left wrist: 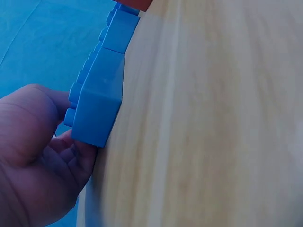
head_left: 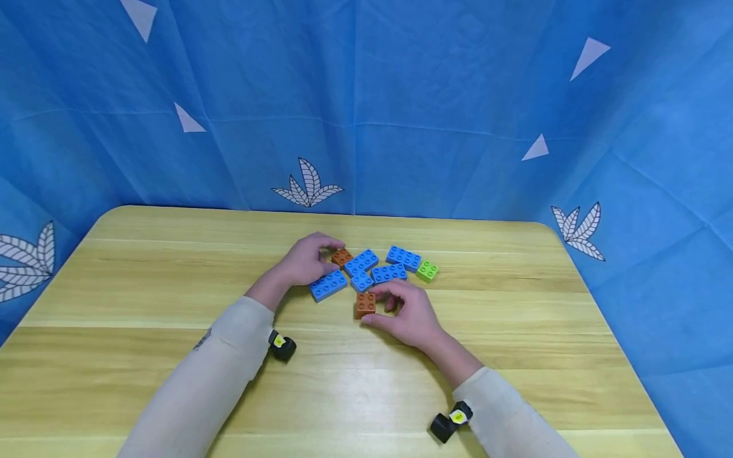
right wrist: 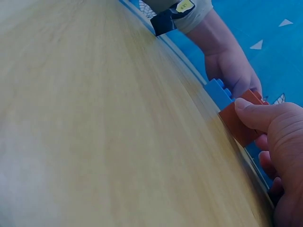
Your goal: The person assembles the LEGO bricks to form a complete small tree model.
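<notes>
Near the middle of the table, my right hand (head_left: 409, 313) pinches a square brown toy building brick (head_left: 366, 306), the thumb at its near side and the index finger at the far side; its thumb also shows on the brick (right wrist: 239, 124) in the right wrist view. My left hand (head_left: 306, 259) has its thumb and a finger around another brown brick (head_left: 342, 257) farther back. Just in front of that thumb lies a long blue brick (head_left: 329, 285), which hides the left fingertips in the left wrist view. Between the hands are a long blue brick (head_left: 361, 262) and a small blue one (head_left: 362, 281).
Farther right lie two more long blue bricks (head_left: 389, 273), (head_left: 403, 257) and a small green brick (head_left: 427, 271). The wooden table (head_left: 172, 280) has a blue patterned curtain (head_left: 401, 127) behind it. Both sleeves carry black wrist cameras (head_left: 282, 347).
</notes>
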Available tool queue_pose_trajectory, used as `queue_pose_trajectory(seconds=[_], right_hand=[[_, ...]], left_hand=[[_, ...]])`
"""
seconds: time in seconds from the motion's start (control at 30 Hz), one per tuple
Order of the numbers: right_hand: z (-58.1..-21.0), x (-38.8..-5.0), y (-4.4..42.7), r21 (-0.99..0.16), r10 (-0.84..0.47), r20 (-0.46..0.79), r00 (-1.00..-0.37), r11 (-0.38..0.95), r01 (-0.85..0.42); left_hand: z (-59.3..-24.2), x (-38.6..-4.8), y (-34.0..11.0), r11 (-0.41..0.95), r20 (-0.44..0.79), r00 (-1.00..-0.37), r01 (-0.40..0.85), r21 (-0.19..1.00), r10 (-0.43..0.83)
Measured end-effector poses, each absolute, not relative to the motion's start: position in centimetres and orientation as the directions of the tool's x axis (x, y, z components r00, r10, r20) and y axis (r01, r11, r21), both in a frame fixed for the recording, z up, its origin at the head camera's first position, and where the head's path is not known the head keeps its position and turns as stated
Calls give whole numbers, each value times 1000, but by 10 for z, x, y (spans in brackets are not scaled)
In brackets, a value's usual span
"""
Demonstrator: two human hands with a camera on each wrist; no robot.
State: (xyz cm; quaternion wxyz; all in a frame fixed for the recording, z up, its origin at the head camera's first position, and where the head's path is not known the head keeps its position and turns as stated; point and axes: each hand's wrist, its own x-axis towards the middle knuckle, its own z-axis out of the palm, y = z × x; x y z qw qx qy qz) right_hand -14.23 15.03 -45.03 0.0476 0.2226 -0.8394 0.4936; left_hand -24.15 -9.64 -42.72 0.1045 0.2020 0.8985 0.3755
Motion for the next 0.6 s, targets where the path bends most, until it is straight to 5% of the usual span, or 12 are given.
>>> queue_pose_trajectory(seconds=[0.23,0.6], right_hand=[[-451,-143,151,-810,-325,296,-898,413,-417],[-452,-143,151,-810,-320,292,-901,418,-411]], left_hand=[[-429,-244,-94,667,-29,-889,322,672,457],[-427,-236,-101,618,-62,-955,138,774,290]])
